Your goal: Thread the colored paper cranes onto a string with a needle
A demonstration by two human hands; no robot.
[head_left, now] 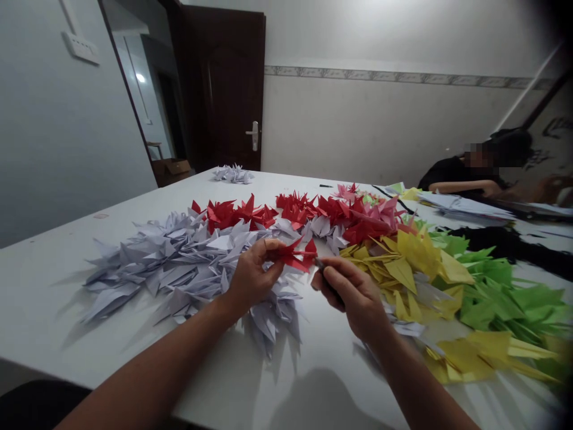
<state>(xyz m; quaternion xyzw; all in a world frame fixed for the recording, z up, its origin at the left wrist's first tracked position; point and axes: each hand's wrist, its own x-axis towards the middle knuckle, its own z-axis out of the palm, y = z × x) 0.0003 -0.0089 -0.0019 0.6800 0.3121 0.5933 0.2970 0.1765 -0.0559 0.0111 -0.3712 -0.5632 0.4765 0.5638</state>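
Note:
My left hand [255, 276] pinches a small red origami crane [295, 255] between thumb and fingers. My right hand [351, 297] grips a slim dark tool [326, 278], whose tip meets the crane; the fingers hide most of its shaft. Below my left hand spreads a heap of pale lavender paper cranes [188, 266]. Red paper cranes [242, 215] lie just beyond both hands. Yellow paper cranes [403, 269] sit close to my right hand, with green paper cranes [496, 301] farther right.
All this lies on a white table [80, 304], with a small pale crane pile [233, 174] at its far end. Stacked papers [461, 206] and dark material [492, 245] lie at the right. A seated co-worker [465, 176] leans there. Behind stands a dark door [224, 89].

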